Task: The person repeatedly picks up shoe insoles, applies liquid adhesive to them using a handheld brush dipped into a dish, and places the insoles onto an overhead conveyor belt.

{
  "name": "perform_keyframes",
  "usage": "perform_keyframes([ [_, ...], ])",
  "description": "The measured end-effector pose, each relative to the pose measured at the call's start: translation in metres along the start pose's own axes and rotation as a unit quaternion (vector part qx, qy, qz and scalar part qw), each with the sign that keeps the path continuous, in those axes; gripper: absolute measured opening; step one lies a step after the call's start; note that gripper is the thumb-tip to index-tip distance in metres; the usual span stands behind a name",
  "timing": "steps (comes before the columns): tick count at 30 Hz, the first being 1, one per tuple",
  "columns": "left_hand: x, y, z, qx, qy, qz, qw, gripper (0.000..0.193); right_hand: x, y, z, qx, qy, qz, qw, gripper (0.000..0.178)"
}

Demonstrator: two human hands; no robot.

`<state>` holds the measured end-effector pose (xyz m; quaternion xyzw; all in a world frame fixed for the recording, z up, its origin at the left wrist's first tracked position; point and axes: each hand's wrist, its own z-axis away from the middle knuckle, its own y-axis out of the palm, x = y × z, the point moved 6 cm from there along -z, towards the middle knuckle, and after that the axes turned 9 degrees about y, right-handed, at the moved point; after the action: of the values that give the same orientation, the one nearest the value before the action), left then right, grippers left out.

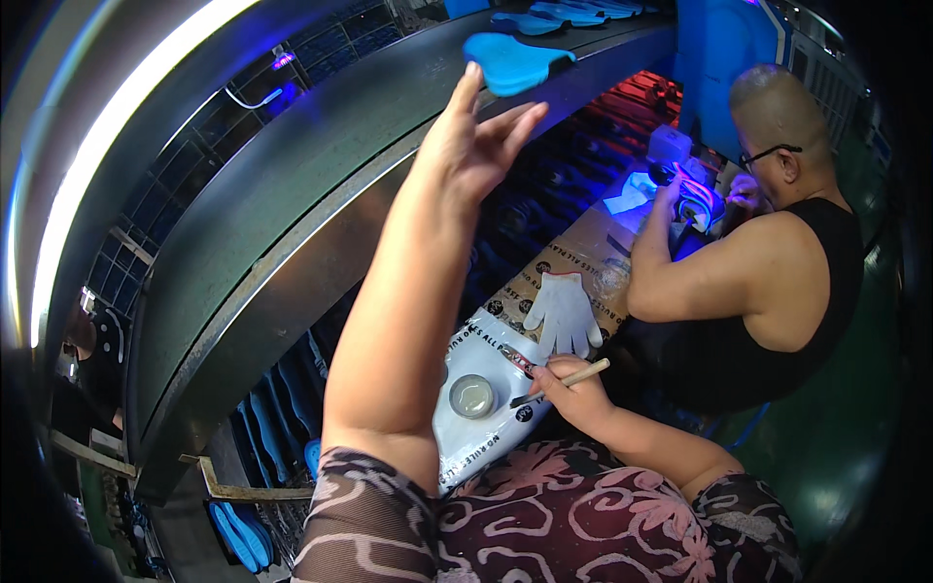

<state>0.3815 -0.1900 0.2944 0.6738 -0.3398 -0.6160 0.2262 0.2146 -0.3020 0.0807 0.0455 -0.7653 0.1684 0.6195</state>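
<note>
My left hand (483, 146) reaches up to the conveyor with fingers apart. One fingertip meets or overlaps the near edge of a blue shoe sole (515, 64) at the belt's edge; whether they touch I cannot tell. Lower right, my right hand (564, 381) is closed round a brush (589, 372) with a pale wooden handle, its dark tip pointing left. A second slim tool (516, 360), reddish with a dark end, also sticks out from that hand. Left of the brush, a small round dish (472, 397) of cloudy liquid stands on a white printed plastic sheet (466, 442).
A dark conveyor belt (292, 185) curves across the left, with more blue soles (559, 14) at its far end. A white glove (566, 313) lies on the cardboard-covered bench. At right, a co-worker (739, 282) handles a piece under violet light. Blue soles (240, 536) sit low at left.
</note>
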Motion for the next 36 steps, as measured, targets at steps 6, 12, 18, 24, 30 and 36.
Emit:
perform_keyframes([
  [6, 0.060, 0.005, 0.061, 0.016, 0.012, -0.091, 0.996, 0.071, -0.022, -0.021, 0.002, -0.023, 0.019, -0.006, 1.000, 0.026],
  [12, 0.066, -0.185, 0.236, -0.125, -0.035, -0.386, 0.913, 0.033, -0.028, -0.008, 0.011, 0.000, 0.009, -0.015, 1.000, 0.028],
  [18, 0.026, -0.281, 0.421, -0.271, -0.062, -0.754, 0.595, 0.049, -0.037, 0.025, 0.017, 0.057, 0.109, -0.097, 0.988, 0.029],
  [24, 0.042, -0.314, 0.448, -0.305, -0.235, -0.822, 0.419, 0.049, -0.037, 0.057, 0.017, 0.091, 0.115, -0.082, 0.986, 0.032],
  [30, 0.015, -0.313, 0.451, -0.352, -0.140, -0.838, 0.393, 0.051, -0.030, 0.058, 0.020, 0.087, 0.116, -0.063, 0.987, 0.031],
  [36, 0.021, -0.324, 0.466, -0.311, -0.212, -0.795, 0.475, 0.047, -0.024, 0.069, 0.020, 0.093, 0.122, -0.030, 0.988, 0.034],
])
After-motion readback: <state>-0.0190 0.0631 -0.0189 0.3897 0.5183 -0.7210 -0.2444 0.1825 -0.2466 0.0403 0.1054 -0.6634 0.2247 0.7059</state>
